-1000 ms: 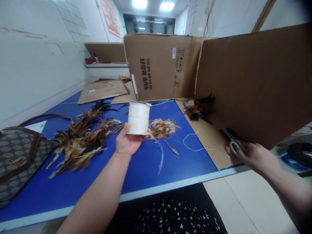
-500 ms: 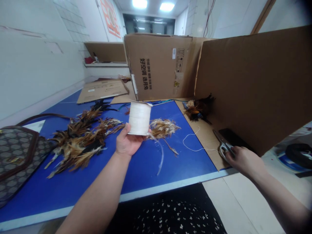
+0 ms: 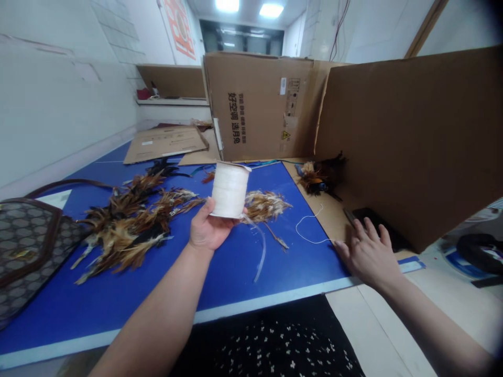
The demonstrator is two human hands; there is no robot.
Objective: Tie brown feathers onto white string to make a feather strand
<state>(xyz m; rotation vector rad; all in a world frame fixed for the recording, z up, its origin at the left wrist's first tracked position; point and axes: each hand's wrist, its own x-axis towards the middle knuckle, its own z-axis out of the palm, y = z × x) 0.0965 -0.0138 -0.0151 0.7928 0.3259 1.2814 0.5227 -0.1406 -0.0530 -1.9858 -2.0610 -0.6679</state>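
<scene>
1. On the upright cardboard box (image 3: pixel 261 104) ahead of you, black Chinese characters run sideways in two lines; they read roughly 好空调 and 送月兔, though the second line is hard to make out.
2. The same box carries a small white label (image 3: pixel 282 86) with print too small to read, black outline handling symbols (image 3: pixel 291 97), and a yellow warning triangle (image 3: pixel 285 135).
3. The red-and-white wall poster (image 3: pixel 180 27) at upper left shows large figures you cannot read.
</scene>
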